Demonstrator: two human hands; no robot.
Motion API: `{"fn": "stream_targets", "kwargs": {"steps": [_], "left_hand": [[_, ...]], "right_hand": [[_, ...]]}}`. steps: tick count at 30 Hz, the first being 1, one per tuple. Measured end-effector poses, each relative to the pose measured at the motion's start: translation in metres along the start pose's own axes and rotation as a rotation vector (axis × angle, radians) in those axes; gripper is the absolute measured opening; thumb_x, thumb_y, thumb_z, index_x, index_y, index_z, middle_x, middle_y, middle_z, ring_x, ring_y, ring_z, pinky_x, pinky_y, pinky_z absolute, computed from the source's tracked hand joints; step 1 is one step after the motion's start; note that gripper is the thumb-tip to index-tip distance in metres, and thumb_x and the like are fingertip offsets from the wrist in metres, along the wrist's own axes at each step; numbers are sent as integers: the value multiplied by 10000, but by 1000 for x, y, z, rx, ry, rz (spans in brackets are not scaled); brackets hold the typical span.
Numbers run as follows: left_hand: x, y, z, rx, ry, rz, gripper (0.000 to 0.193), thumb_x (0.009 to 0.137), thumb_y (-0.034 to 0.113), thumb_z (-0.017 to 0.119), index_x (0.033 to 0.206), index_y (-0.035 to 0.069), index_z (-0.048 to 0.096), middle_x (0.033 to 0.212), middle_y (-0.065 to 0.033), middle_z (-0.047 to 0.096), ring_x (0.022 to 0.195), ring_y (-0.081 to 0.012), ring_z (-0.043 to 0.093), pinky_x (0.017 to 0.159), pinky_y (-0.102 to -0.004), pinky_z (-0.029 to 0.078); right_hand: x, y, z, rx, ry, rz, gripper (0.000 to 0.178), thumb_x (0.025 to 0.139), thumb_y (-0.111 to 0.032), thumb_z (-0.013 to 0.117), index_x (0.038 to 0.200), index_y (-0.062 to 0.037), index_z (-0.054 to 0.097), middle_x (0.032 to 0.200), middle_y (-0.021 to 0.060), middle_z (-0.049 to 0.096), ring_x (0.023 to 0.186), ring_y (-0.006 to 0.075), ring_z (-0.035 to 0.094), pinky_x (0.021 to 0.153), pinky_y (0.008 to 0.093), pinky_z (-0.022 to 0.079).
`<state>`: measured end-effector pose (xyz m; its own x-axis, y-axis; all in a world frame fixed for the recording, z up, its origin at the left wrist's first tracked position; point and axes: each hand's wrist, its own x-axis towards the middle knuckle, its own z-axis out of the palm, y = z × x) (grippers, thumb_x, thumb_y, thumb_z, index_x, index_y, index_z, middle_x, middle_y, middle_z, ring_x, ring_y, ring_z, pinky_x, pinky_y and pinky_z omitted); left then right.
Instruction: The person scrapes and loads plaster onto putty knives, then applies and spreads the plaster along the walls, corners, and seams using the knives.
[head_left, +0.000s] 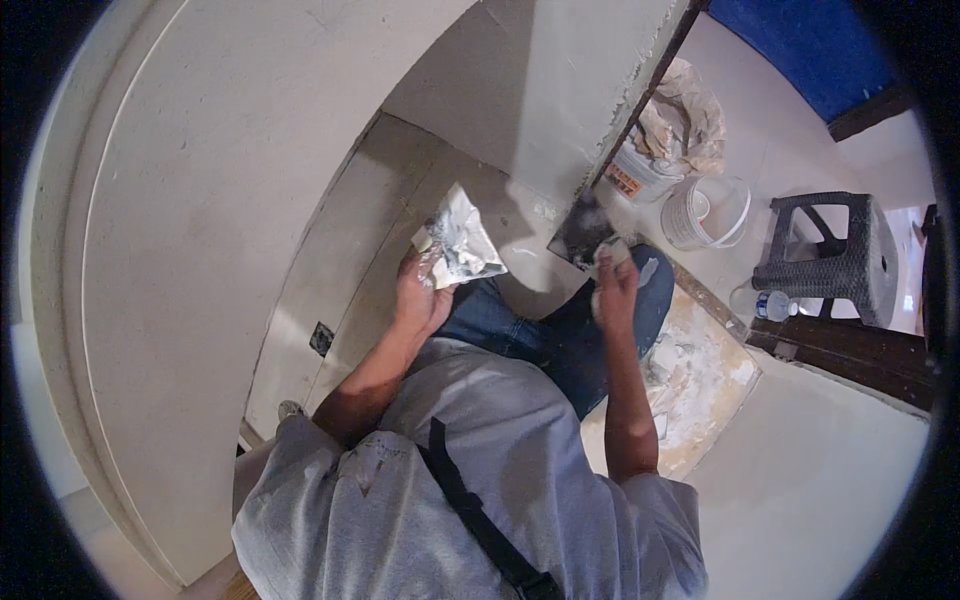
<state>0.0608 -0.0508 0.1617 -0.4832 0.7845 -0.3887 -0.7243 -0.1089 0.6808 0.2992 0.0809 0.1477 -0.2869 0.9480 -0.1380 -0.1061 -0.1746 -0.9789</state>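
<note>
Trowel (580, 238), dark-bladed and smeared with plaster, projects up and leftward from the right hand (612, 285), closed on its handle; left hand (420, 295), further left, grips a plaster-laden hawk (462, 240), blade and hawk apart.

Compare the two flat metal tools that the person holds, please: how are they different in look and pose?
The tool in the left hand, a trowel, looks bright and shiny, smeared with pale plaster, its face turned up. The tool in the right hand, a second blade, looks dark and points toward the wall corner. Both are flat and plaster-stained.
</note>
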Motion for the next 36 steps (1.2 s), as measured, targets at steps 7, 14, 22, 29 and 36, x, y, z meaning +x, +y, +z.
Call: {"fn": "stream_targets", "kwargs": {"steps": [7,14,22,29,36], "left_hand": [[-21,18,-39,-8,96,65,294,940,150,423,1151,-17,543,1149,-158,596,1028,-249,615,909,-365,513],[50,-10,-55,39,94,35,302,924,113,403,1192,0,483,1197,-153,560,1075,-291,584,922,-437,501],[216,-93,-102,557,-87,79,348,955,187,381,1274,83,474,1273,-114,534,1154,-305,533,928,-458,487],[307,-167,-150,954,-105,81,555,871,395,564,1281,31,479,1276,-160,535,1172,-317,519,979,-400,441],[327,-167,-143,2006,-32,153,610,846,406,600,1302,35,440,1301,-140,507,1169,-306,513,1015,-400,411]], "right_hand": [[38,40,-32,494,54,283,223,930,-180,571,1113,-55,540,991,42,609,888,150,600,797,322,501],[87,63,-49,700,-235,333,317,918,-163,545,1215,-61,501,1135,60,592,1021,210,590,899,366,476],[62,45,-59,807,143,161,425,878,-180,590,1261,-44,468,1212,96,559,1089,259,567,915,407,477],[33,22,-46,991,250,93,435,879,-249,517,1276,-74,480,1266,62,539,1152,243,515,986,396,399],[29,14,-25,1035,382,232,409,869,-215,523,1254,-81,494,1236,65,556,1147,237,523,980,402,411]]}}
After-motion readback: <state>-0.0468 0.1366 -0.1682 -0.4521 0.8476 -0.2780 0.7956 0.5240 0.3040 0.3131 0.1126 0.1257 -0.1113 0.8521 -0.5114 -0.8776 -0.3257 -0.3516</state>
